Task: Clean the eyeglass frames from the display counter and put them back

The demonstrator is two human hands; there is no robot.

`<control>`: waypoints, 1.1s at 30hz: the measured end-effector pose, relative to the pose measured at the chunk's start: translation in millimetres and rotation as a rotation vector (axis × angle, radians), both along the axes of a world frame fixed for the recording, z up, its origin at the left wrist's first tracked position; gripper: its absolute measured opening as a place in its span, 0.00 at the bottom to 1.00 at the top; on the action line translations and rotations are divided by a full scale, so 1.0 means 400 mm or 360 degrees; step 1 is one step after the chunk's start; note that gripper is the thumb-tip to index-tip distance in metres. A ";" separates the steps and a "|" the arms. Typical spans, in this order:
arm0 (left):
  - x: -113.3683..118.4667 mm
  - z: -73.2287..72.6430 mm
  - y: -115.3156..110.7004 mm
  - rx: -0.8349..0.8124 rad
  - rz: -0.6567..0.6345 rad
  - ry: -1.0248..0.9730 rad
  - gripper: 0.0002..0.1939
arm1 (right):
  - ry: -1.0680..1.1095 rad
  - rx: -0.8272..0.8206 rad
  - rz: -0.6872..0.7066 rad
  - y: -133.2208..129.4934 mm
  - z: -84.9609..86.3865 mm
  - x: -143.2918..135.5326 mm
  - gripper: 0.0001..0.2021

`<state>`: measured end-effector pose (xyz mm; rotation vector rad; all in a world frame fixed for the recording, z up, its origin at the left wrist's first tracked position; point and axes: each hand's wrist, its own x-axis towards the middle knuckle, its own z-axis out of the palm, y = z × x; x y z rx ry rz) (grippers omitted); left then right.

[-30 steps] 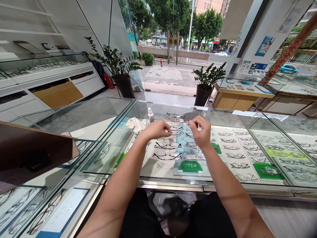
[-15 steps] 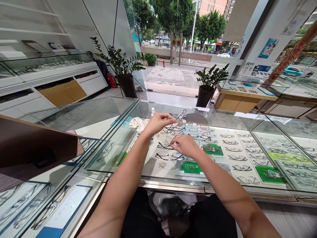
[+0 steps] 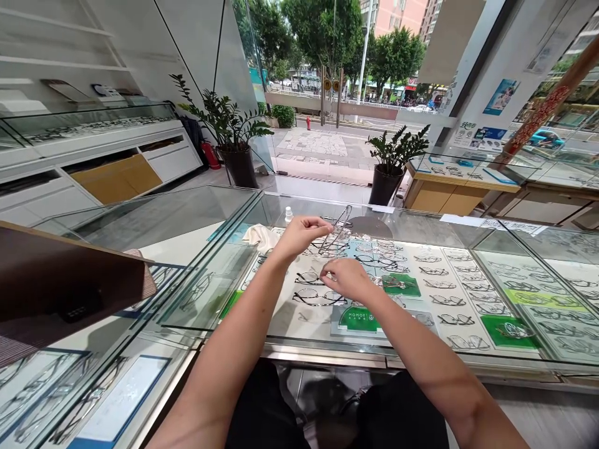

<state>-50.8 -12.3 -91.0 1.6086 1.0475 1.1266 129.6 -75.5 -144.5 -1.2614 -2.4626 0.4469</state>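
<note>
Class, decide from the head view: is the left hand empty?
No, the left hand pinches a tilted pair of glasses at its fingertips.

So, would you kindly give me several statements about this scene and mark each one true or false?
1. The left hand holds a pair of glasses. True.
2. The left hand is the lower of the two hands in the picture. False: the right hand is lower.
3. A cloth lies to the left of the left hand. True.
4. A white bottle stands beyond the left hand. True.
5. The cloth is bright red. False: it is cream-coloured.
6. Only one potted plant can be seen. False: there is a left plant and a right plant.
</note>
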 end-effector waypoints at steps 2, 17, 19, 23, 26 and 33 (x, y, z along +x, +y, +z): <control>0.003 0.003 -0.002 -0.0020 0.0006 -0.0054 0.19 | 0.0138 -0.0025 -0.0046 0.005 0.013 0.019 0.07; 0.100 -0.045 -0.031 0.0098 -0.0161 -0.0702 0.14 | 0.1660 0.0008 -0.0445 0.021 0.086 0.095 0.16; 0.101 -0.048 -0.035 0.0111 -0.0156 -0.0677 0.14 | 0.1680 -0.0010 -0.0432 0.021 0.085 0.093 0.15; 0.103 -0.047 -0.040 0.0114 -0.0153 -0.0663 0.15 | 0.1699 -0.0080 -0.0381 0.025 0.080 0.096 0.15; 0.107 -0.047 -0.043 0.0112 -0.0161 -0.0665 0.15 | 0.1694 -0.0132 -0.0336 0.027 0.078 0.097 0.15; 0.105 -0.051 -0.035 0.0218 -0.0111 -0.0647 0.16 | 0.1588 0.0121 -0.0479 0.027 0.079 0.104 0.14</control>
